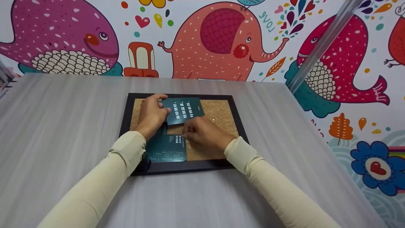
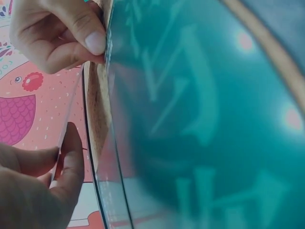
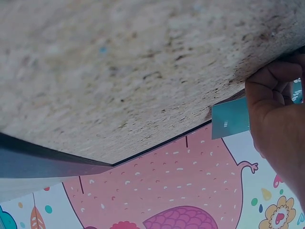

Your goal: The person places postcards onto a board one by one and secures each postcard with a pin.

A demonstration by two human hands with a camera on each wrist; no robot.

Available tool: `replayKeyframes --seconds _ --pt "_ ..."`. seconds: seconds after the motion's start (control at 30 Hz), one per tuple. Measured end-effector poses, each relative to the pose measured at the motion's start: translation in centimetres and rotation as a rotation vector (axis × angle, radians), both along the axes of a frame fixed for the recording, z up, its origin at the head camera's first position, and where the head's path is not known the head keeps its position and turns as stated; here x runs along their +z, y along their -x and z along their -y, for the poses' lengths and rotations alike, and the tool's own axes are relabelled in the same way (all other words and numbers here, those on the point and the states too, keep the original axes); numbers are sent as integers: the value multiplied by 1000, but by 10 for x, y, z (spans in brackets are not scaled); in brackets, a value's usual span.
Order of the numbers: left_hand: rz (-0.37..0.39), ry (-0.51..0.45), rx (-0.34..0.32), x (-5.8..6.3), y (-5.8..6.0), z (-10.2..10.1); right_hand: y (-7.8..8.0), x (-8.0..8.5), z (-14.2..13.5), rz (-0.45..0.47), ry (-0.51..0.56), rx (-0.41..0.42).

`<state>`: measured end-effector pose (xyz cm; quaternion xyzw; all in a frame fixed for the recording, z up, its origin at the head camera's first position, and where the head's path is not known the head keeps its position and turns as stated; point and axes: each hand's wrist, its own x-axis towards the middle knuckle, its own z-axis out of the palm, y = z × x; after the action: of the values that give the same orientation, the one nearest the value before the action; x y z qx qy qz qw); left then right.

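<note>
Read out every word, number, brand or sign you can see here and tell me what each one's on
"LOVE", slanting, on the wall.
"特别", seemingly repeated in three lines of Chinese on the upper card; the other characters aren't clear enough to quote.
Lower card: small Chinese print, too small to read, and large pale characters, too faint to read.

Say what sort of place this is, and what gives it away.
Possibly a children's playroom or classroom, though it could be a staged corner: the wall is printed with cartoon animals, including an orange elephant, and a grey table holds a framed corkboard with green cards.
</note>
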<state>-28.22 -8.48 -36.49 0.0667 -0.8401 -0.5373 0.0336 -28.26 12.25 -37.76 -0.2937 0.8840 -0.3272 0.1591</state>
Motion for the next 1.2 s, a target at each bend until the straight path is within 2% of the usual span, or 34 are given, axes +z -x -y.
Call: replayKeyframes --seconds 0.27,0.5,0.6,0.63,0.83,0.87,1.0,1.13,1.2 --pt "1 -12 -33 0 6 -6 0 1 -3 -1 -15 -13" --pt "-28 76 -47 -3 9 -8 1 0 -2 -22 -26 -9" --pt "-27 81 -36 -4 10 -9 0 0 -1 -22 -27 -10" --pt "-35 82 -35 -12 17 -7 0 0 -1 -21 -27 -9" --pt "-19 123 -17 -12 22 -9 -1 0 -2 -11 -10 -15" --pt "-6 136 -13 -3 17 -12 -1 0 -2 -8 -5 -16" --pt "16 171 -18 -2 19 -12 -2 1 -2 -2 5 -8" --pt "33 193 -22 -2 21 -12 -2 1 -2 8 17 -8" --pt "24 199 -24 -6 25 -10 -2 0 -1 4 22 -7"
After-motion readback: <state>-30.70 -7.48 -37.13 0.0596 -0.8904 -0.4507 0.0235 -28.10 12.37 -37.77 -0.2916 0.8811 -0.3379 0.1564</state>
